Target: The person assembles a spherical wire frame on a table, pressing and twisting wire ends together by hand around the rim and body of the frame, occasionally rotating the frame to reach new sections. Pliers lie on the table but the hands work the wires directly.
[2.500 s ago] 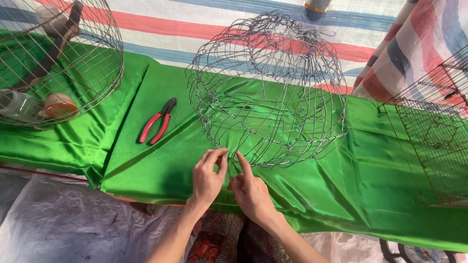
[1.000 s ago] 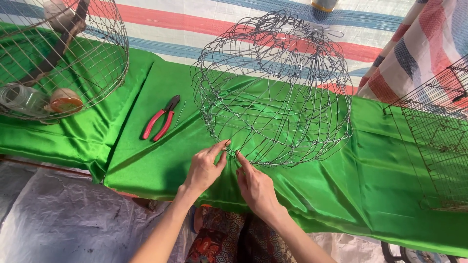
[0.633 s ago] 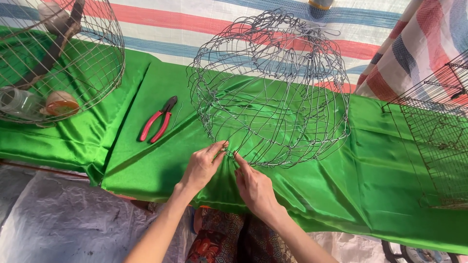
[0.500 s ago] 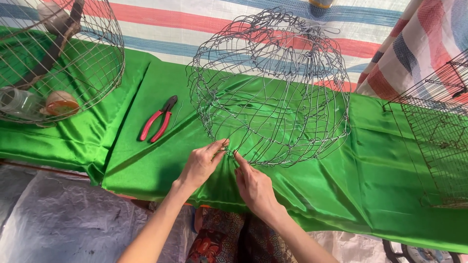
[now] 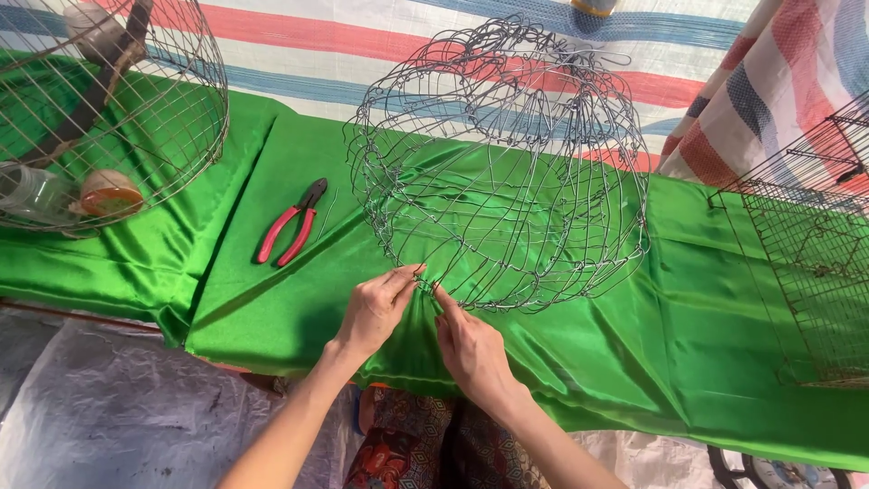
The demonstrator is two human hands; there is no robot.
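Seen from the head camera, a person's two bare hands meet at the near bottom rim of a rounded wire cage frame (image 5: 498, 172) that stands on a counter draped in green satin cloth (image 5: 706, 362). The left hand (image 5: 373, 311) has its fingertips pinched together on the rim wire; the right hand (image 5: 471, 349), fingers loosely curled, touches the same spot with its forefinger. Red-handled pliers (image 5: 291, 223) lie on the cloth, left of the frame and apart from it. A finished round wire cage (image 5: 109, 109) sits at far left, a square cage (image 5: 806, 263) at right. A striped tarp (image 5: 362, 45) hangs behind.
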